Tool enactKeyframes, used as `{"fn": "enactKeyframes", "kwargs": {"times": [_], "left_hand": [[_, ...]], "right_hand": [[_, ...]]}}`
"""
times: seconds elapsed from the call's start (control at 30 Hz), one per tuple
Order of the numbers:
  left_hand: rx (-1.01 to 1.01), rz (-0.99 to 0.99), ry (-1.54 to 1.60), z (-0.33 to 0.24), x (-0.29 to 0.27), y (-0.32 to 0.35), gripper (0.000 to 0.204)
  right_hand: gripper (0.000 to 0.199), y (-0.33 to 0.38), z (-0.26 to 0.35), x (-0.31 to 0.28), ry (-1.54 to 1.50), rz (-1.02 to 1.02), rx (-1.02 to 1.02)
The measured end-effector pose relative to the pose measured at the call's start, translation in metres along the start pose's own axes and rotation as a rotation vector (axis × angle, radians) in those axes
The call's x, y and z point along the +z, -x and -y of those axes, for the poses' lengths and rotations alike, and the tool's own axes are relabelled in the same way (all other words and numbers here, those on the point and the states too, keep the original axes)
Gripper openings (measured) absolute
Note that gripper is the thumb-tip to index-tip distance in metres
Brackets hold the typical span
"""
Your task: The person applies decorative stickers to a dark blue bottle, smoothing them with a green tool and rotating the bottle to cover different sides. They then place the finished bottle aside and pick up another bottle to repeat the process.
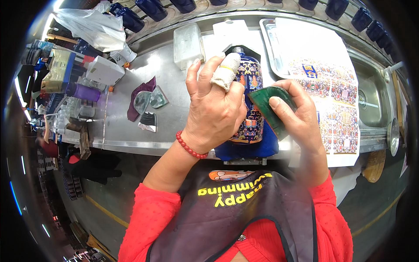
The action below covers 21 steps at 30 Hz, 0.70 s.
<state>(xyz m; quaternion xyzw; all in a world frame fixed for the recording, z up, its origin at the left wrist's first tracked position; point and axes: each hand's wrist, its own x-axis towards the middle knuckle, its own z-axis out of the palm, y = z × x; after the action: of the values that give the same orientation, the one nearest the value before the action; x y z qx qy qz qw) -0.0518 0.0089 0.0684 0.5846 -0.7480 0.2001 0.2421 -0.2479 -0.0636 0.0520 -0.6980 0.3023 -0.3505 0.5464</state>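
Observation:
A dark blue bottle [252,83] with a dense multicoloured floral pattern lies on a blue cloth [262,150] at the counter's front edge, its neck pointing away. From the left, my left hand [216,107] is against the bottle, thumb and forefinger closed at its side and outer fingers raised. One finger wears a whitish cloth cover [225,75]; a red bead bracelet [190,146] circles the wrist. In my right hand [301,114], a flat green scraper [269,107] is pinched between thumb and fingers, its edge beside the bottle's right side. The left fingertips are partly hidden.
Patterned decal sheets [340,96] overlap a metal tray [269,30] on the right, before a sink [373,94]. Several scraper pieces [142,102] lie left on the metal counter [174,120]. A clear plastic tub [187,43] stands behind. Blue vessels [152,8] line the back.

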Motion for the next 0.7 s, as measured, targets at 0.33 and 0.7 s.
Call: {"fn": "enactKeyframes", "kwargs": {"times": [0.33, 0.7], "left_hand": [[-0.152, -0.084, 0.180, -0.001, 0.007, 0.011, 0.018], [-0.146, -0.066, 0.169, -0.002, 0.013, 0.008, 0.014]], "right_hand": [[0.019, 0.001, 0.000, -0.001, 0.003, -0.001, -0.017], [0.018, 0.005, -0.004, -0.003, -0.033, -0.046, -0.003]]}}
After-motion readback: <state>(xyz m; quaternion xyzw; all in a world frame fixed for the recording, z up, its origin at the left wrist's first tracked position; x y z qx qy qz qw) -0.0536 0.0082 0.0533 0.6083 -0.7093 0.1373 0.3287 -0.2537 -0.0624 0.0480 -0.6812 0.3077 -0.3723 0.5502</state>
